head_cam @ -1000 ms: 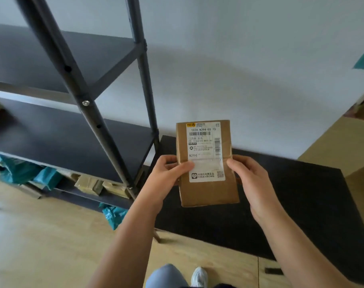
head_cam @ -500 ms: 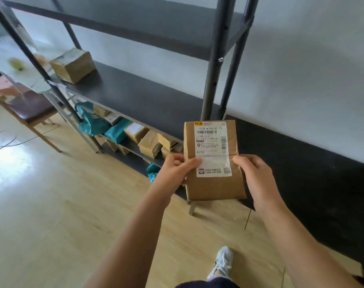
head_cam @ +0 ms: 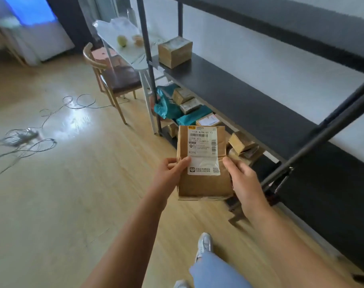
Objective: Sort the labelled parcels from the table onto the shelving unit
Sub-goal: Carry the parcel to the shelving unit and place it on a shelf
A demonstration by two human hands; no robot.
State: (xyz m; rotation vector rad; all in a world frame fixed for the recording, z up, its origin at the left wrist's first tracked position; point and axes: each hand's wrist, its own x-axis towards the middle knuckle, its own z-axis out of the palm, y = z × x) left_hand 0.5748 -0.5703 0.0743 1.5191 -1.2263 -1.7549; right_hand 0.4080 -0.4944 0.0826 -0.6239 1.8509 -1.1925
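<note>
Change: your view is swinging left since half a second ago; the shelving unit (head_cam: 249,96) is now running along the right, and a chair (head_cam: 114,77) and floor cables (head_cam: 31,134) are coming into sight.
Parcel: you are holding the brown parcel (head_cam: 204,183) upright in the air, label (head_cam: 204,150) facing you, in front of the unit's lower shelves.
Left hand: your left hand (head_cam: 170,171) is gripping the parcel's left edge, thumb lying on the front face beside the label.
Right hand: your right hand (head_cam: 243,179) is gripping the parcel's right edge, thumb on the front.
Middle shelf: one box (head_cam: 174,50) is sitting at its far end.
Bottom shelf: teal bags (head_cam: 166,104) and small boxes (head_cam: 241,142) are lying along it.
</note>
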